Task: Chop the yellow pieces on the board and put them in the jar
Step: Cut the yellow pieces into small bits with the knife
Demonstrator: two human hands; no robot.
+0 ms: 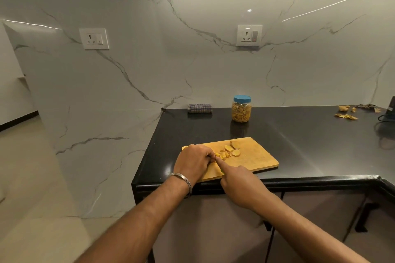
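A wooden cutting board (256, 156) lies near the front left corner of the black counter (310, 139). On it sit several yellow pieces (232, 148), some sliced, some cut small. My left hand (193, 162) rests on the board's left end, its curled fingertips pinching a small yellow piece. My right hand (239, 183) grips a knife (221, 170) at the board's front edge, its index finger stretched along the blade toward the pieces; most of the knife is hidden. A clear jar (241, 109) with a blue lid, filled with yellow-brown bits, stands behind the board with its lid on.
A folded checked cloth (199, 108) lies against the wall, left of the jar. Peel scraps (345, 113) are scattered at the far right, beside a dark object with a cable (389, 111). The counter ends just left of the board.
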